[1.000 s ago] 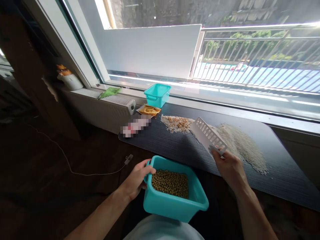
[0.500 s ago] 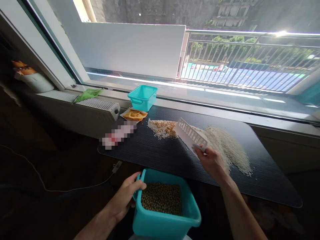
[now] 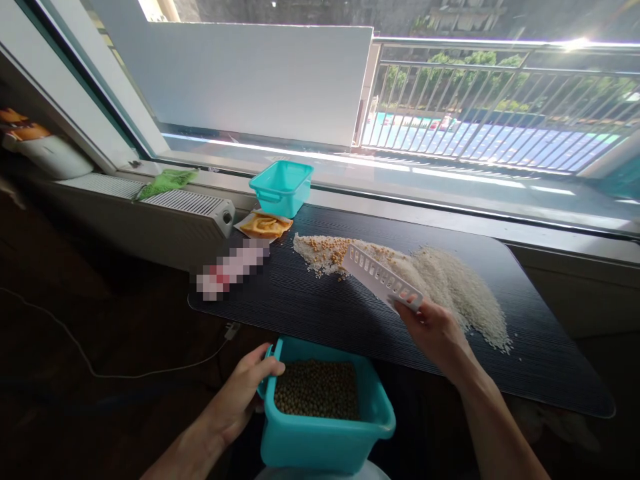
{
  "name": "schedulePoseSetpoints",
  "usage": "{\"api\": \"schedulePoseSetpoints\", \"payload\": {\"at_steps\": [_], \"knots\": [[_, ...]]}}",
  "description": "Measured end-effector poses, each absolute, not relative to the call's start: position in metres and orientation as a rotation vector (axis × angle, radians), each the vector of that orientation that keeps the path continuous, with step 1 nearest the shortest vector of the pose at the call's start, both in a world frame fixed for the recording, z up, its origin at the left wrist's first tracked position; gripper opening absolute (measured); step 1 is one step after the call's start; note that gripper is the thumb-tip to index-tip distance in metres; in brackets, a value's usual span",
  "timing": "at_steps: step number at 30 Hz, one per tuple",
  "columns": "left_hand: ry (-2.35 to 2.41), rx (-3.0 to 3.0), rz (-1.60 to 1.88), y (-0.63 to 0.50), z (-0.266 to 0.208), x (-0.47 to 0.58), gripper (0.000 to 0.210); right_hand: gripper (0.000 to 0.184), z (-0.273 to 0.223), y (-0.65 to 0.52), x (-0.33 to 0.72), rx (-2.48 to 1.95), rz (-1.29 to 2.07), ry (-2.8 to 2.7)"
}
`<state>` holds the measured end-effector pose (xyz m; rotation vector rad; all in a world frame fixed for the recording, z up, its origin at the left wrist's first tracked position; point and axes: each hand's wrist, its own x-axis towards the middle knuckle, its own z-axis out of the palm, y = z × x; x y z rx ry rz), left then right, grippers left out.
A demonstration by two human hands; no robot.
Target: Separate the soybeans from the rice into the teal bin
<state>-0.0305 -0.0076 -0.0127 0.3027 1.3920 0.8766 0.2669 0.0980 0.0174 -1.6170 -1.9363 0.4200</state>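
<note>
My left hand [image 3: 250,383] is closed on the left rim and handle of a teal plastic bin [image 3: 325,443]. Green beans or peas [image 3: 317,389] cover the bin's bottom. Over the dark table, my right hand [image 3: 437,333] grips the near end of a white plastic piece with a slotted side [image 3: 380,277], perhaps a small basket or tray; its inside is hidden. This piece is tilted, its far end close to the rice. White rice [image 3: 450,277] spreads along the table, and yellow-orange kernels or beans [image 3: 330,250] lie mixed in its left part.
The dark table [image 3: 295,300] stands against a window sill. A second teal bin [image 3: 283,190] stands at its back left, beside an orange and white packet [image 3: 264,225] and a blurred pink item [image 3: 233,270]. Left are a radiator [image 3: 190,203], a green cloth [image 3: 167,183] and a cable [image 3: 150,379].
The slotted white piece has tipped and shifted slightly in my right hand, its far end now lower. My left hand still holds the bin. The whole view has moved a little.
</note>
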Motion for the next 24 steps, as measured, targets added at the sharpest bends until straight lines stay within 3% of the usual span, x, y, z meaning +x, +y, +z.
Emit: {"api": "schedulePoseSetpoints", "payload": {"at_steps": [5, 11, 24], "knots": [[1.4, 0.29, 0.888, -0.007, -0.016, -0.032, 0.032, 0.032, 0.021, 0.088, 0.274, -1.565, 0.465, -1.975], [1.403, 0.288, 0.883, -0.007, -0.019, -0.034, 0.031, 0.038, 0.027, 0.09, 0.264, -1.576, 0.448, -2.01], [1.45, 0.287, 0.884, -0.004, -0.01, -0.032, 0.029, 0.031, 0.025, 0.093, 0.268, -1.566, 0.488, -2.032]]}}
